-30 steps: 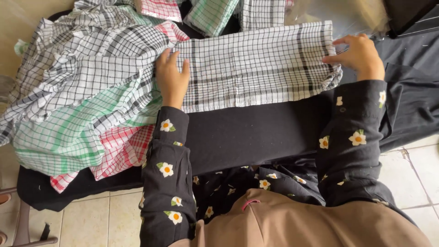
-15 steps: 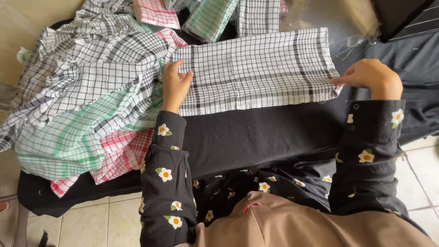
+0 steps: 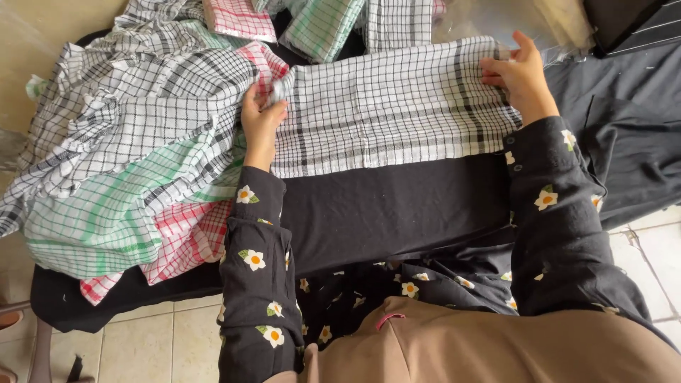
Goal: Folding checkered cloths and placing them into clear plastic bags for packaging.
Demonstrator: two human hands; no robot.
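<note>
A black-and-white checked cloth [image 3: 386, 106] lies spread flat on a black-covered table [image 3: 397, 206], filling the middle of the view from about ten o'clock to two o'clock. The left hand [image 3: 261, 117] sits at its left edge, at roughly ten o'clock, fingers curled and pinched on the cloth's end where it meets the pile. The right hand [image 3: 521, 74] is at the far right end, near two o'clock, fingers closed on the cloth's upper corner with the thumb on top (how tightly it grips, I cannot tell). Both sleeves [image 3: 259, 284] are black with white flowers.

At nine o'clock a heap [image 3: 135, 149] of loose checked cloths spills over the table's left side: black-and-white ones on top, a green-checked one below, a red-checked one at the lower edge. Folded cloths [image 3: 323, 25] in red, green and black checks lie at twelve o'clock, just beyond the spread cloth. A clear plastic bag [image 3: 496, 21] rests at one o'clock, near the right hand. Pale tile floor [image 3: 142, 340] shows at seven o'clock.
</note>
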